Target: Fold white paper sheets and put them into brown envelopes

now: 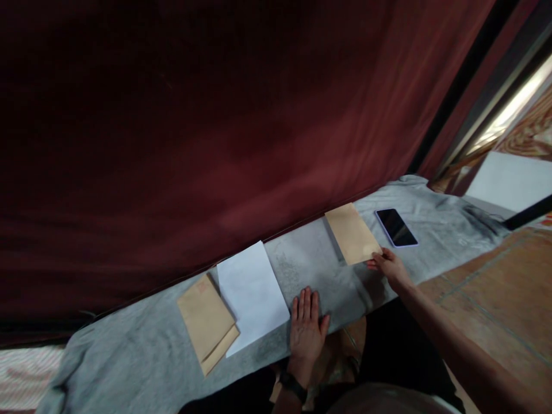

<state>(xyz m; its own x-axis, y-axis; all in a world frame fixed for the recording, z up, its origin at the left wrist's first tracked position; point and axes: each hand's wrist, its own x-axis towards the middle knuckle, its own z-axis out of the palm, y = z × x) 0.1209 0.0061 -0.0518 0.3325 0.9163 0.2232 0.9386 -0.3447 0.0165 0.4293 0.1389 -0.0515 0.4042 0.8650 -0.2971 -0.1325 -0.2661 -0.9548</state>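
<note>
Where the grey cloth (129, 351) runs along the red curtain (259, 144), the items are arranged in a row. At the left, brown envelopes (204, 313) lie layered, slightly out of line, their right corner overlapping the edge of the white sheet (252, 293). Just right of the sheet, the left hand (305, 330) rests palm down on the cloth, fingers extended, holding nothing; a dark wristband (293, 386) encircles its wrist. Further right, the single envelope (351, 233) extends outward from beside the curtain. Its near right corner is pinched between thumb and fingers of the right hand (388, 267). Rightmost, the phone (397, 227) lies with its dark screen up.
</note>
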